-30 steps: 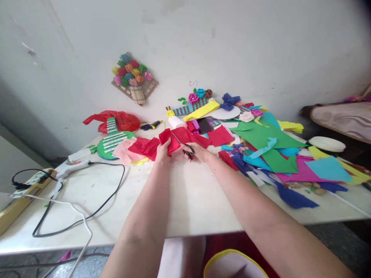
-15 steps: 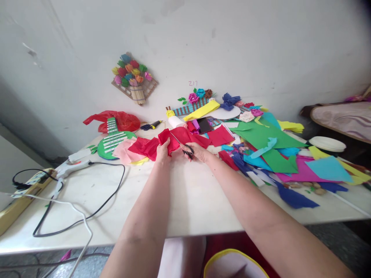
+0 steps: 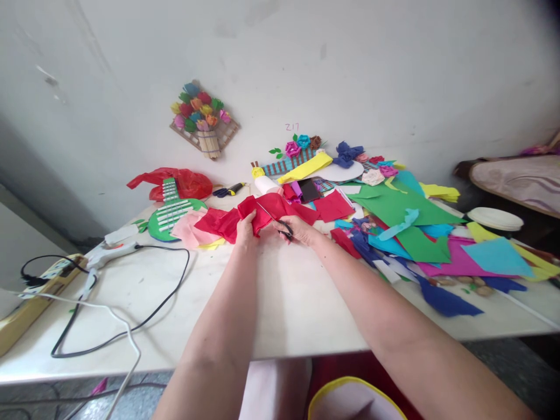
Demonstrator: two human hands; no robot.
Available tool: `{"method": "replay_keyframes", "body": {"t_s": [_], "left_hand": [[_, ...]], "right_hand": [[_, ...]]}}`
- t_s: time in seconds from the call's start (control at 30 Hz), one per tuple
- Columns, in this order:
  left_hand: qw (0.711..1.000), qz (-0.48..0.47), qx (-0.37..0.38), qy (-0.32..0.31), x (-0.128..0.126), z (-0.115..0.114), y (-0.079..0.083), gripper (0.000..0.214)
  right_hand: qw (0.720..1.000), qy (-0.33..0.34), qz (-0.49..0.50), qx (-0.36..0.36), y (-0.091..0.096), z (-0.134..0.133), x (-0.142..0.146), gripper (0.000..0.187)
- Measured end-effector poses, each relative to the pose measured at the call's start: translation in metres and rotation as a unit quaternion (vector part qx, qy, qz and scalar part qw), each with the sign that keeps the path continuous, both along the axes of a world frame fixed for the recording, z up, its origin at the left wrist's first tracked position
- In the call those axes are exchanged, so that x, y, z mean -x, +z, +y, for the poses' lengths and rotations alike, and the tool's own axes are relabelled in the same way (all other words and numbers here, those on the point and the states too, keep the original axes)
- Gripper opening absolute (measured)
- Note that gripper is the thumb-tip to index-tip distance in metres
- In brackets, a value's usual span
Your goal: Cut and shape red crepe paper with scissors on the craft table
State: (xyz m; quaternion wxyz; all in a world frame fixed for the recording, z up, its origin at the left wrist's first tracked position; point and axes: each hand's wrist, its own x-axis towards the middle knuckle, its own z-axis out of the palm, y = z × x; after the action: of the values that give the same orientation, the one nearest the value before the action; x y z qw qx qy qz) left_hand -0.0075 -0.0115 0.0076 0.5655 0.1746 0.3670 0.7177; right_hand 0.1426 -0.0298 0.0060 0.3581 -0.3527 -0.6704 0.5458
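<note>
My left hand (image 3: pixel 246 227) grips a piece of red crepe paper (image 3: pixel 247 206), thumb on top. In my right hand (image 3: pixel 303 230) is a pair of black-handled scissors (image 3: pixel 286 231), fingers wrapped round the handles. The blade points up and left, lying across the red paper just right of my left hand. More red crepe paper (image 3: pixel 214 223) spreads to the left over a pink sheet (image 3: pixel 191 230). Behind my hands lies a white roll (image 3: pixel 265 185).
At the left are a green guitar-shaped craft (image 3: pixel 175 216), a glue gun (image 3: pixel 114 254) with a looping cord, and a power strip (image 3: pixel 48 291). Coloured paper, including a green sheet (image 3: pixel 406 204), is heaped at the right. Yellow-handled pliers (image 3: pixel 229 190) lie behind.
Hands, scissors and red paper look nearly the same. The whole view has shifted very slightly.
</note>
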Motion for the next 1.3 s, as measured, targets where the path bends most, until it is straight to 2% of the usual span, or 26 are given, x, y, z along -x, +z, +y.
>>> {"method": "replay_keyframes", "body": {"t_s": [0.1, 0.5, 0.83, 1.07, 1.3], "left_hand": [[0.999, 0.018, -0.032, 0.004, 0.001, 0.003, -0.003, 0.015], [1.000, 0.014, -0.026, -0.003, 0.005, 0.001, 0.001, 0.014], [0.999, 0.016, -0.046, 0.010, 0.008, 0.009, -0.009, 0.015], [0.998, 0.017, -0.052, 0.044, 0.002, 0.001, -0.001, 0.011], [0.998, 0.023, -0.034, 0.046, 0.000, -0.002, 0.003, 0.008]], "right_hand": [[1.000, -0.003, -0.005, -0.004, 0.001, -0.001, -0.001, 0.032], [1.000, 0.001, -0.019, 0.002, 0.001, 0.001, -0.006, 0.029], [1.000, 0.015, 0.002, -0.004, -0.002, 0.004, -0.008, 0.031], [1.000, 0.020, 0.016, 0.007, 0.004, -0.001, -0.007, 0.033], [0.999, 0.032, 0.035, 0.018, 0.007, -0.004, -0.007, 0.036]]}}
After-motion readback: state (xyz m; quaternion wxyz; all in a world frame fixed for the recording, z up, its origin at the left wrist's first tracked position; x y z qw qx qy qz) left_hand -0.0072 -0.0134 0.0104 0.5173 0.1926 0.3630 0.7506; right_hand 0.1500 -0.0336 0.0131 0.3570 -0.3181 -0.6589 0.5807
